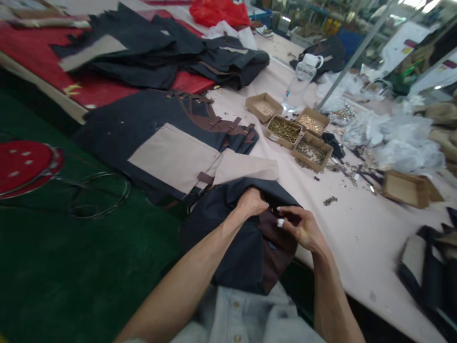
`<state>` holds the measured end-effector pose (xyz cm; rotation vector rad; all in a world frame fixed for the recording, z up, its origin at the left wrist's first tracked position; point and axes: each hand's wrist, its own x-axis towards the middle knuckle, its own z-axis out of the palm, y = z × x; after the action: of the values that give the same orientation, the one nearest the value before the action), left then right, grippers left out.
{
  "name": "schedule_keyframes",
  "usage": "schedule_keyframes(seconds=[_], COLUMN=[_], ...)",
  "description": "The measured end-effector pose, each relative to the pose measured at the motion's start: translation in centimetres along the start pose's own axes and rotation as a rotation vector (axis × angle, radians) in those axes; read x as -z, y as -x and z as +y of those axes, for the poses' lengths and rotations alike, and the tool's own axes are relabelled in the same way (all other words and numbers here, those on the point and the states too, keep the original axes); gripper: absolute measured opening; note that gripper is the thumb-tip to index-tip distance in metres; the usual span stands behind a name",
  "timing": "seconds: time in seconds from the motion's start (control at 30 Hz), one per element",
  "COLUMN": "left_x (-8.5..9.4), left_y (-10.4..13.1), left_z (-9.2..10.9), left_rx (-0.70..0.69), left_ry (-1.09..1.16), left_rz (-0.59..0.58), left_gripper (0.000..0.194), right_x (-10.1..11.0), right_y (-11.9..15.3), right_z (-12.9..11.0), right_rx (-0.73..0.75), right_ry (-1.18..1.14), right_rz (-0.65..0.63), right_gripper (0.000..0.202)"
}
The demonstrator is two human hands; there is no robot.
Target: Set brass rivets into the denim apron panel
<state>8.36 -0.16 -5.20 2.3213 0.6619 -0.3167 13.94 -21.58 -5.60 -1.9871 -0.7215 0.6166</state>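
My left hand (252,202) is closed on a dark navy cloth piece with a brown section (235,252), which lies bunched over the table edge and against my body. My right hand (303,227) is beside it, thumb and forefinger curved and apart, with white wrapping on the tips. Between the two hands a tiny brass-coloured fitting (273,209) shows on the cloth. Just beyond lies a stack of similar dark pieces (143,128) with a beige pocket panel (174,157) and brown straps.
Small cardboard boxes of metal fittings (283,142) stand past my right hand, near a clear water bottle (298,85). Loose hardware (330,201) and plastic bags (396,138) lie to the right. More dark cloth (143,47) covers a red surface; a red stool (24,166) is left.
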Motion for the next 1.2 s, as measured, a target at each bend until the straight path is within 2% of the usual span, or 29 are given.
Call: schedule_keyframes(seconds=[0.03,0.1,0.17,0.2,0.27,0.33,0.43,0.67,0.83,1.07,1.13,1.2], left_x=[-0.1,-0.2,-0.4,-0.5,-0.6,-0.7,-0.9,-1.2,-1.2,-1.3,-1.3,-1.2], left_y=[-0.3,-0.7,-1.0,-1.1,-1.2,-1.2,-1.2,-1.3,-1.3,-0.4,-0.1,0.1], left_z=[-0.1,-0.3,-0.5,-0.6,-0.9,-1.1,-1.4,-1.7,-1.7,-1.4,-1.4,-1.4], left_rx=[-0.001,-0.013,-0.014,-0.012,-0.012,-0.023,-0.03,-0.053,-0.038,-0.013,-0.006,-0.004], left_ry=[0.001,0.014,0.031,0.038,0.047,0.056,0.059,0.068,0.069,0.098,0.108,0.115], left_rz=[0.006,0.007,0.003,0.003,0.009,0.021,0.028,0.041,0.018,-0.014,-0.016,-0.013], left_gripper=[0.022,0.021,0.019,0.018,0.017,0.016,0.017,0.017,0.019,0.019,0.021,0.024], right_x=[1.3,4.5,7.8,9.3,11.5,12.7,13.3,13.9,14.7,16.8,17.0,17.0], right_y=[0.7,1.9,2.2,2.0,1.2,0.0,-1.6,-2.8,-3.4,-3.9,-3.7,-3.4], right_z=[0.8,3.0,5.8,7.1,9.3,10.7,11.3,10.0,9.4,10.8,11.5,12.1], right_rx=[0.009,-0.016,-0.1,-0.146,-0.206,-0.221,-0.21,-0.214,-0.233,-0.244,-0.254,-0.263], right_ry=[-0.076,-0.113,0.002,0.091,0.227,0.294,0.352,0.363,0.329,0.406,0.39,0.335], right_rz=[0.016,0.184,0.452,0.542,0.617,0.602,0.577,0.454,0.368,0.115,0.118,0.175], right_gripper=[0.037,0.034,0.036,0.036,0.038,0.041,0.044,0.032,0.034,0.028,0.03,0.034])
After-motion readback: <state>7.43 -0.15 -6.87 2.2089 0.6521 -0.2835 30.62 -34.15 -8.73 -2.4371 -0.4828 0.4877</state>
